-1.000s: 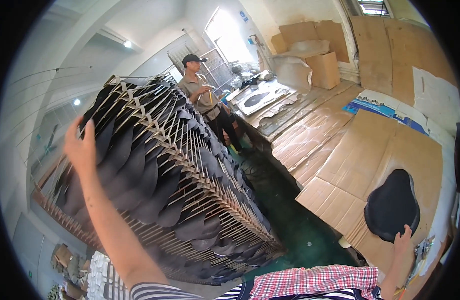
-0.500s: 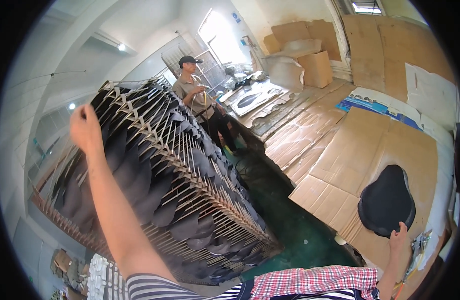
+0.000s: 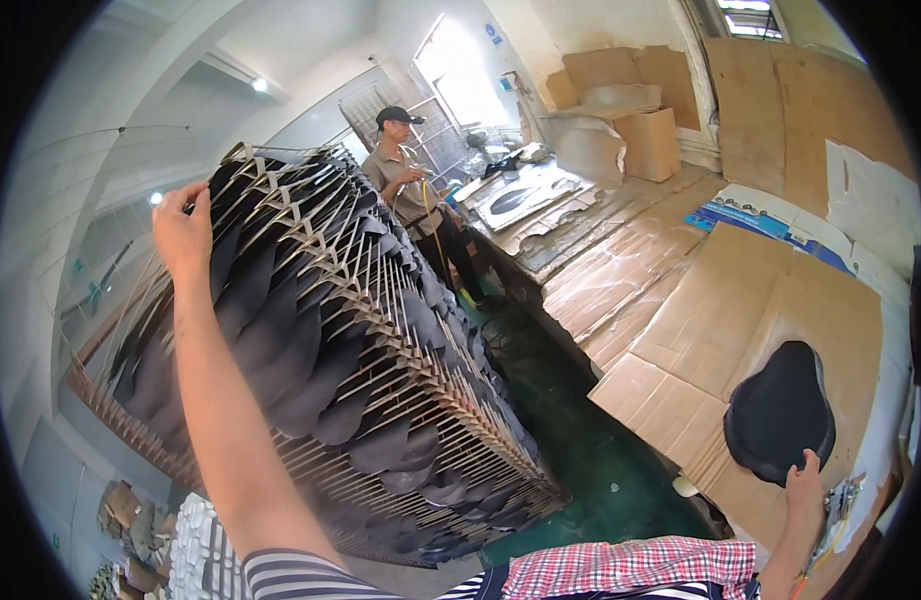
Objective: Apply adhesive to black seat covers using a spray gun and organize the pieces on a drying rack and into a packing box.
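Black pad (image 3: 779, 410) touches right hand (image 3: 807, 482) fingertips.

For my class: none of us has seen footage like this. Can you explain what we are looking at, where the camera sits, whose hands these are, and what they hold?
There is one round fisheye picture, from a camera worn on a person's head and looking down and forward, so straight edges bend near the rim. The two bare arms rising from the lower edge are the wearer's own. The left hand reaches up to the top of a tall wooden rack filled with dark, flat, curved pieces, and grips there. The right hand touches the lower edge of one black saddle-shaped piece lying on a table covered in cardboard sheets. Further back, a second person in a cap stands at another bench.
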